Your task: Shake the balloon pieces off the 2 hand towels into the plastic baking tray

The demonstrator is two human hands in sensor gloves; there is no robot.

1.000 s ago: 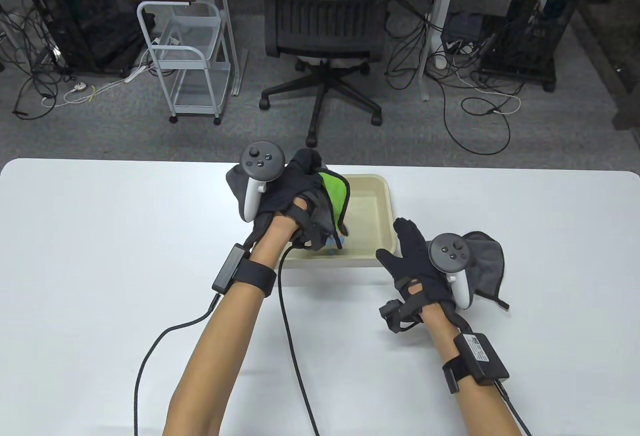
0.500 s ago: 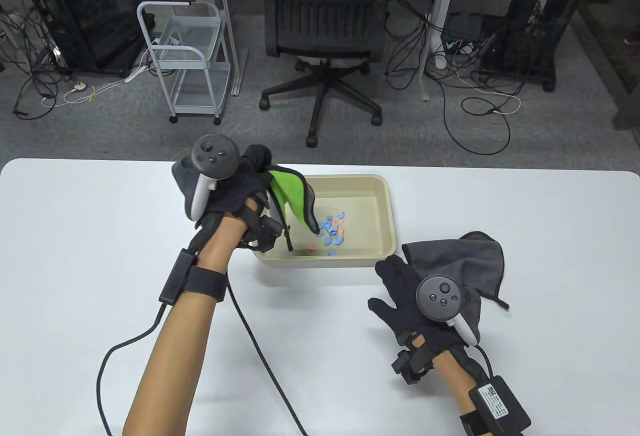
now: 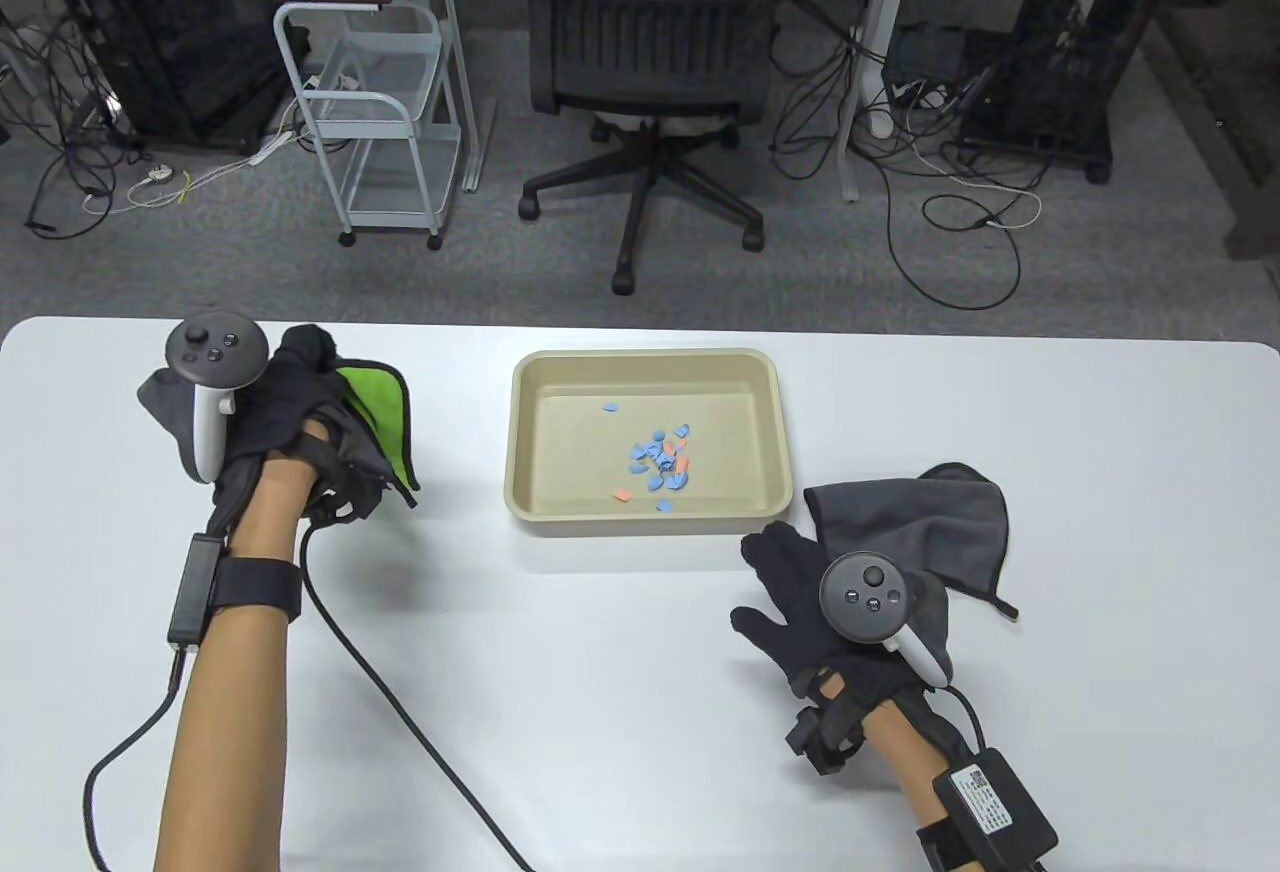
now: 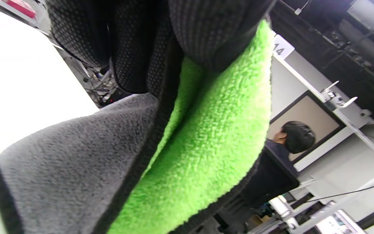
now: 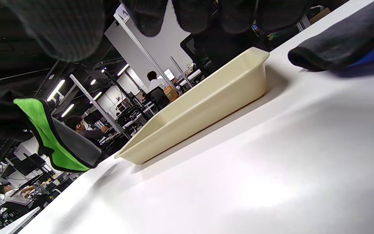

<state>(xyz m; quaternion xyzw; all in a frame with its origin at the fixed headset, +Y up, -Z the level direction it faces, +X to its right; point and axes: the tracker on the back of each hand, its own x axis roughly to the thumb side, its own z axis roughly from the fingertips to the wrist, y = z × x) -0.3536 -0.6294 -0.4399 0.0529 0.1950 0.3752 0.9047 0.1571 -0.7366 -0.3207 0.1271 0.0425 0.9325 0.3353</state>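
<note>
The cream plastic baking tray (image 3: 530, 502) (image 5: 213, 104) stands mid-table with several blue and orange balloon pieces (image 3: 662, 460) in it. My left hand (image 3: 285, 407) grips a green-and-grey hand towel (image 3: 385, 412) (image 4: 203, 136) (image 5: 49, 136), held above the table well left of the tray. A grey hand towel (image 3: 930, 517) (image 5: 339, 48) lies crumpled on the table right of the tray. My right hand (image 3: 800, 592) hovers with fingers spread over that towel's near left edge, holding nothing.
A black cable (image 3: 400, 712) runs across the white table (image 3: 150, 512) from my left wrist. Past the far edge stand an office chair (image 3: 650, 42) and a white trolley (image 3: 370, 112). People sit in the background of both wrist views.
My left hand carried the green towel from over the tray to the left, uncovering the pieces in it. My right hand drew back toward me, off the tray's corner to the grey towel's edge.
</note>
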